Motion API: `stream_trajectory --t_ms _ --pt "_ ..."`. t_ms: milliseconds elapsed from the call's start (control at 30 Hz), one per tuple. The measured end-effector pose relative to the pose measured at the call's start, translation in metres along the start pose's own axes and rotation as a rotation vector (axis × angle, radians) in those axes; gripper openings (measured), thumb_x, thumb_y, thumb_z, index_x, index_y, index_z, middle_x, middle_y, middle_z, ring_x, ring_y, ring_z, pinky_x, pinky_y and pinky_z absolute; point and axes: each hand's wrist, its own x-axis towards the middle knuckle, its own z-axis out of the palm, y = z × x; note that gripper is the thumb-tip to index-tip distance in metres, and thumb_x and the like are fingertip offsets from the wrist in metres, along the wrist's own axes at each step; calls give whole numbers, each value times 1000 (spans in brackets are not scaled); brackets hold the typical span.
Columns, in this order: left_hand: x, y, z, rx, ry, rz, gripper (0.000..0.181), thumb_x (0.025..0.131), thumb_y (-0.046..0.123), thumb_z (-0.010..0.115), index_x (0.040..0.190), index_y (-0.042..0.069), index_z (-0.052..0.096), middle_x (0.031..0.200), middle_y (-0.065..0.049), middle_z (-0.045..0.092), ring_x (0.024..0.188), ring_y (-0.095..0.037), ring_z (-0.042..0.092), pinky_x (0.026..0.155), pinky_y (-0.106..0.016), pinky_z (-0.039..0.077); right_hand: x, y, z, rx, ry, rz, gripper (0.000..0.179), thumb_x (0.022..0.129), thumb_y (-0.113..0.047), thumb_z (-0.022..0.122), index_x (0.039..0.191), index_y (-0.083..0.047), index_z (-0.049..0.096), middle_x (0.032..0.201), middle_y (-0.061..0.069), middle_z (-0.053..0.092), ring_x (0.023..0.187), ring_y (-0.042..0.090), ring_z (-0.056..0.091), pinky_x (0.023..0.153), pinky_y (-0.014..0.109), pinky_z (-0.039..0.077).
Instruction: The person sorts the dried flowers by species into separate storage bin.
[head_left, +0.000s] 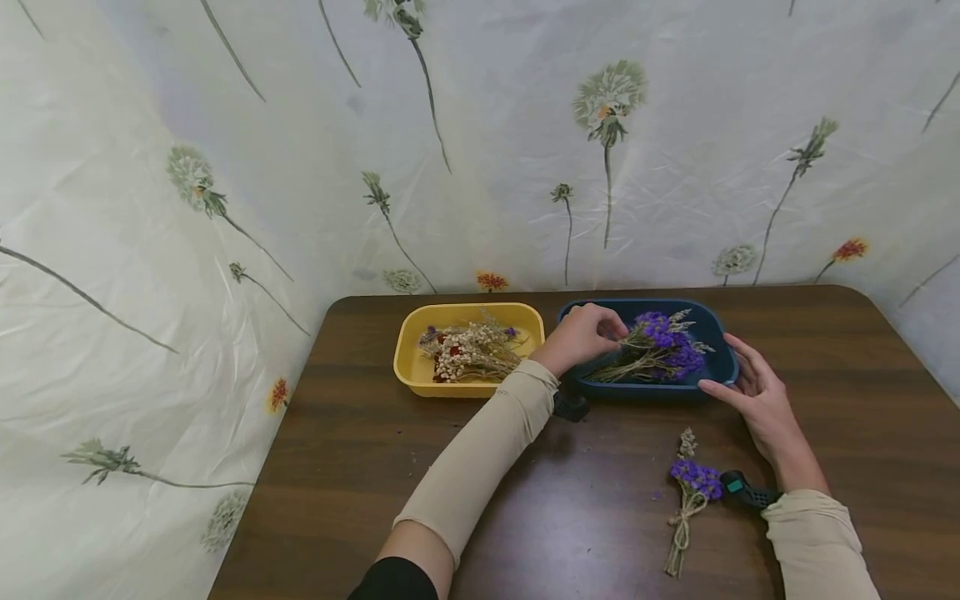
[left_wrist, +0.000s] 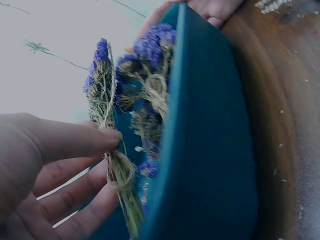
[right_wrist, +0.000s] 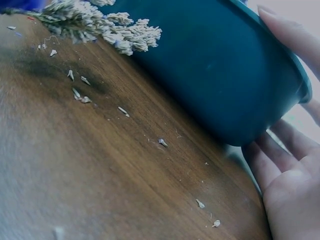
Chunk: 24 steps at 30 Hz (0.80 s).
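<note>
My left hand [head_left: 581, 337] is over the left part of a blue plastic basket [head_left: 645, 392]. Between its thumb and fingers it pinches a small dried-flower bunch [left_wrist: 102, 95] with purple heads, bound with twine. More purple dried bunches [head_left: 678, 350] lie in the basket, one with a twine bow showing in the left wrist view. At the basket's right end, my right hand [head_left: 761, 400] grips the corner, thumb by the rim and fingers round the outer wall. A single tied purple bunch [head_left: 696, 479] lies on the table just below.
Left of the blue basket stands a yellow basket [head_left: 405, 362] holding cream and dark red dried flowers [head_left: 468, 350]. Small plant crumbs [right_wrist: 124, 111] are scattered over the brown wooden table [head_left: 360, 467]. A flower-printed cloth [head_left: 487, 150] hangs behind it.
</note>
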Motion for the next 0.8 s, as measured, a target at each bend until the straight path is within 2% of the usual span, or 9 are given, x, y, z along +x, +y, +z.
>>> stream_trajectory --t_ms 267,533,800 --pt "7 -7 15 61 3 -12 13 96 12 74 109 15 76 105 4 76 90 -3 66 76 -12 49 2 -1 0 -49 9 8 80 98 1 66 164 -24 29 172 3 24 151 3 33 97 2 41" --pt "11 -7 25 120 -11 -69 15 96 13 74 110 17 75 105 6 75 91 -3 66 78 -14 51 0 0 -1 -75 15 11 80 98 -1 67 165 -25 28 173 1 21 156 6 25 105 2 36" --pt "11 -7 29 211 2 -53 18 99 19 72 116 20 76 112 7 76 100 -3 69 88 -17 54 0 -2 0 -100 24 24 80 98 -2 67 165 -25 28 173 3 22 155 7 27 102 3 37"
